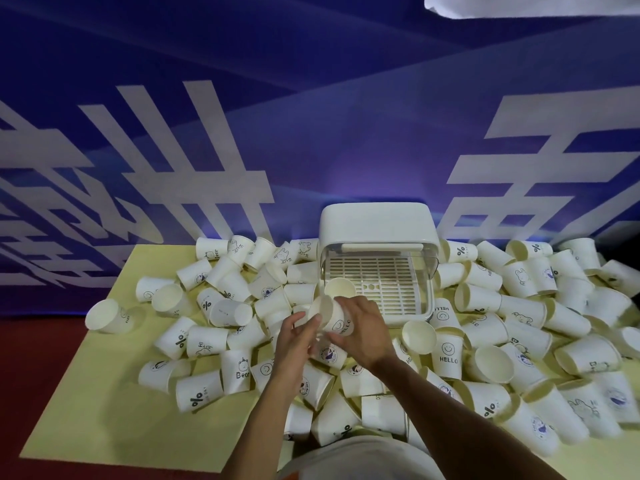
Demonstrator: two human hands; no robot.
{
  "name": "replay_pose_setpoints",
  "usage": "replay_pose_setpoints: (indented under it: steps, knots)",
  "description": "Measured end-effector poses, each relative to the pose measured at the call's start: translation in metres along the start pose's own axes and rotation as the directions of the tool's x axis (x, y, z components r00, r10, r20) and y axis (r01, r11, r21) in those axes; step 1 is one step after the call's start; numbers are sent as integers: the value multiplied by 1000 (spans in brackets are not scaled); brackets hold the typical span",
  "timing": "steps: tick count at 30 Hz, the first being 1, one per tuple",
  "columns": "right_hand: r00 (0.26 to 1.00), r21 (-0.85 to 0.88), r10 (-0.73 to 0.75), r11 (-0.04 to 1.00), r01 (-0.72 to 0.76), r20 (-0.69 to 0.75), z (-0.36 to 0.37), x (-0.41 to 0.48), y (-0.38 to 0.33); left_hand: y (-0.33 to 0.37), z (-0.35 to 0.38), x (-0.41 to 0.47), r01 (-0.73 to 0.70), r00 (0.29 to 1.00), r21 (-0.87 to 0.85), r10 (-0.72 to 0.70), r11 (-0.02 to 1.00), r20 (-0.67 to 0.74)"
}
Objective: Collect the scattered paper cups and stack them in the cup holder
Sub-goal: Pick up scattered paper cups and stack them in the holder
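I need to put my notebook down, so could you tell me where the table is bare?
The yellow mat is bare at its near-left corner, left of the scattered cups. Centre and right are crowded around the cup holder.

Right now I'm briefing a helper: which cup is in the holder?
Find the white cup holder against the blue wall, lid raised over a slatted tray. At its front left corner stands one cup, upright, mouth up; the cups around lie outside on the table.

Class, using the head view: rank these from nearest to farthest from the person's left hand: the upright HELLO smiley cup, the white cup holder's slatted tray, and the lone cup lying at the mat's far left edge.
From the left hand:
1. White slatted tray of the cup holder, ahead and right.
2. Upright HELLO smiley paper cup, to the right.
3. Lone white paper cup on its side, far left.
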State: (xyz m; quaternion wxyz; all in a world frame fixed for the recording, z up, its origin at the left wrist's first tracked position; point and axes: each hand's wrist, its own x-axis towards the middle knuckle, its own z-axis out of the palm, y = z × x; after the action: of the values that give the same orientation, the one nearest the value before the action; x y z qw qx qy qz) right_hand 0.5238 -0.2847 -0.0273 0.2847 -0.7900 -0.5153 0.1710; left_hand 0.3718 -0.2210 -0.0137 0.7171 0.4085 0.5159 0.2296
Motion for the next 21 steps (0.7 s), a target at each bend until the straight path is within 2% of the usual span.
replay_pose_setpoints:
  steps: [4,6,13,21]
  knots:
    - [979,218,155,968,-124,-131,-9,10,-7,-2,-2,2,16,1000,6,-16,1000,-12]
    - [957,274,241,942,-191,-159,-12,19,-10,-5,-3,4,34,999,7,-34,999,-10]
    - [935,260,332,920,-292,-124,-10,31,-9,-8,-6,10,88,995,-4,-88,996,-38]
    - [934,282,354,902,-326,-55,-5,32,-3,-3,-11,9,111,991,-21,-112,994,-78]
